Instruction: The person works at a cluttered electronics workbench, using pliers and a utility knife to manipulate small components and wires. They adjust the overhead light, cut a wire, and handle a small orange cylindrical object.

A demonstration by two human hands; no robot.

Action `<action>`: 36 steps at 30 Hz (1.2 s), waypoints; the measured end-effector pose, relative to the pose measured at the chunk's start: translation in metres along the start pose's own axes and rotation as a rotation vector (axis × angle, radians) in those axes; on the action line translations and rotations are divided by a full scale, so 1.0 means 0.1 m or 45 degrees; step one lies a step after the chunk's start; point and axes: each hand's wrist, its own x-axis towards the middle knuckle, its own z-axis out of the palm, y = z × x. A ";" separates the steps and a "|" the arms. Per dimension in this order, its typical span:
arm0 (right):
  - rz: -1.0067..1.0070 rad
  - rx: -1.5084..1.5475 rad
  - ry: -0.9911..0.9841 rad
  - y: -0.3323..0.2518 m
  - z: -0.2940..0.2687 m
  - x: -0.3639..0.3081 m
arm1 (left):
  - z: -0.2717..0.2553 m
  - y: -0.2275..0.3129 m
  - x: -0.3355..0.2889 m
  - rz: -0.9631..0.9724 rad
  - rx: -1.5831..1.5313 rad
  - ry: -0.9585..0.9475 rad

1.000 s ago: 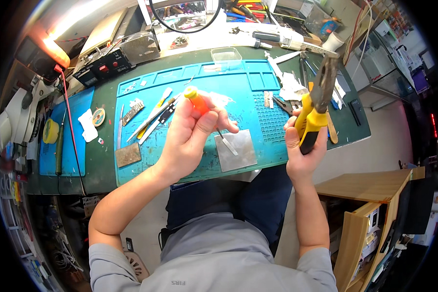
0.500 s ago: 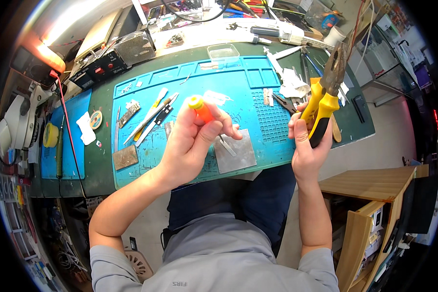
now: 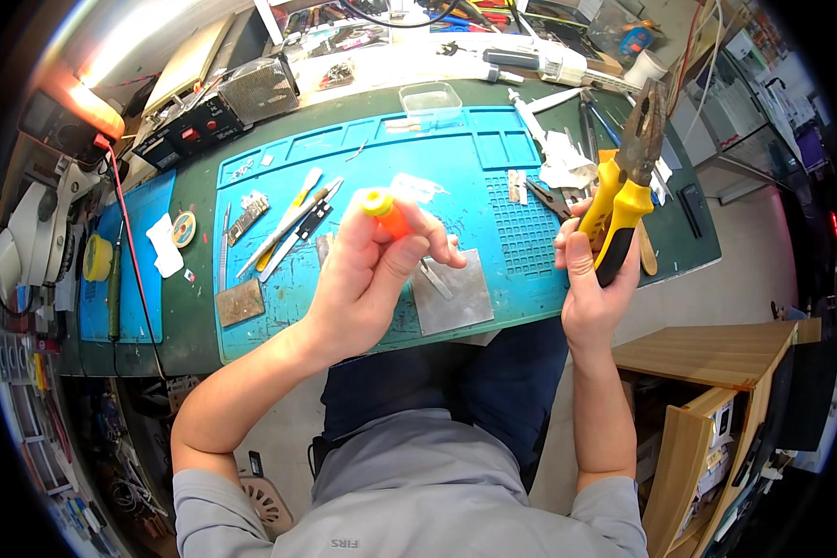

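Note:
My left hand [image 3: 361, 270] is closed around a screwdriver [image 3: 391, 216] with an orange handle and a yellow end, held above the blue work mat [image 3: 344, 177]. Below its fingers, a thin silvery piece [image 3: 437, 281] shows over a square grey metal plate [image 3: 465, 302] at the mat's front edge; whether it joins the screwdriver, I cannot tell. A pair of combination pliers [image 3: 628, 200] with yellow and black handles is gripped in my right hand [image 3: 593, 288], jaws pointing up and away. Both hands are apart, in front of my body.
Left on the mat lie tweezers and knives [image 3: 293, 223], a small metal part [image 3: 248, 219] and a brownish block [image 3: 240, 302]. Dark-jawed pliers [image 3: 551, 200] and white tissue [image 3: 565, 166] are near the right hand. A clear box [image 3: 431, 100] stands behind; a wooden drawer unit [image 3: 707, 363] stands right.
Almost nothing differs. The whole view has shifted very slightly, and both hands keep the same grip on the screwdriver and the pliers.

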 end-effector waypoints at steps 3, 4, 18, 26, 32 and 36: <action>0.000 -0.035 -0.034 0.00 -0.01 0.01 | 0.01 -0.01 -0.01 0.006 0.002 0.006; 0.004 -0.042 -0.045 -0.03 -0.01 0.01 | 0.01 -0.01 0.00 0.013 -0.003 0.006; -0.677 -0.970 -0.594 -1.12 0.12 0.34 | 0.12 0.16 0.02 -0.142 0.167 0.013; -0.649 -1.071 -0.688 -1.49 0.19 0.43 | 0.05 0.15 0.01 -0.147 0.246 -0.052; -0.614 -1.178 -0.764 -1.44 0.17 0.39 | 0.03 0.14 0.00 -0.200 0.266 -0.131; -0.531 -1.045 -0.700 -1.49 0.19 0.47 | -0.01 0.06 0.02 -0.095 0.276 -0.177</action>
